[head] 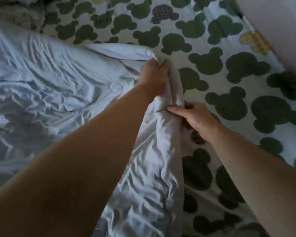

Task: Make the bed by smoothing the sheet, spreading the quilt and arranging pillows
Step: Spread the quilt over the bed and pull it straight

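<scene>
Gripping pale quilt (41, 79) edge mid-bed | our left hand (155, 75) grip fisted on quilt | right hand (197, 118) pinching its fold | over patterned sheet (229, 69)

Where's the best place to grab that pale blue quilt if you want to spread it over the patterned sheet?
Along its bunched edge, where both hands already pinch it: the left hand near the far corner, the right hand nearer on the same fold. That edge of the pale blue quilt stands up in a ridge above the patterned sheet, so come from the sheet side.
</scene>
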`<act>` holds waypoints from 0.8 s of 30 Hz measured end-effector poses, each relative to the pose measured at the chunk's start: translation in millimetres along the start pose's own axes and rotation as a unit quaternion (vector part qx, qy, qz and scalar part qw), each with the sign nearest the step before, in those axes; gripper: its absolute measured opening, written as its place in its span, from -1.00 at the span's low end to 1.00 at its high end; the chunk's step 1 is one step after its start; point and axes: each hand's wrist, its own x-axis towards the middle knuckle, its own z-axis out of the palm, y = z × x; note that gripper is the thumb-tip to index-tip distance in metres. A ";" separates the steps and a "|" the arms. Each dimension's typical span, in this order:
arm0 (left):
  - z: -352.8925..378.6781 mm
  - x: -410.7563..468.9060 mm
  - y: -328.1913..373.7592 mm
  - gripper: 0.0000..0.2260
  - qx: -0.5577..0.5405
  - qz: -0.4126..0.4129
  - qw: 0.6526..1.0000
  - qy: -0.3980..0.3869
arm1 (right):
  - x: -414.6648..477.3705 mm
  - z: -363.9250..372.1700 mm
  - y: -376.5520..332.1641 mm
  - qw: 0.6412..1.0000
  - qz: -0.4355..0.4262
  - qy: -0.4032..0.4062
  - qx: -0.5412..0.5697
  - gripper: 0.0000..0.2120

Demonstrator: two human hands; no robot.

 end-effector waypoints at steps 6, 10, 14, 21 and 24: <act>68.2 32.7 58.8 -0.71 -0.027 0.088 0.994 -0.055 | 13.7 -137.3 7.3 0.941 -0.054 0.324 -0.079 -0.82; 105.5 23.4 4.8 -0.58 0.129 0.034 0.974 -0.182 | 20.6 -112.9 45.0 0.974 0.013 0.128 -0.184 -0.85; 98.2 4.9 -53.4 -0.52 0.184 -0.021 0.972 -0.145 | 22.7 -62.5 81.0 0.985 0.069 0.002 -0.158 -0.86; 54.0 -99.2 -85.6 -0.63 0.183 -0.027 0.980 -0.076 | 3.4 -45.2 93.4 0.965 0.250 -0.066 0.045 -0.17; 53.2 -155.4 -94.0 -0.38 0.174 -0.108 0.963 -0.173 | -16.5 -43.0 92.6 0.951 0.258 -0.100 0.137 -0.36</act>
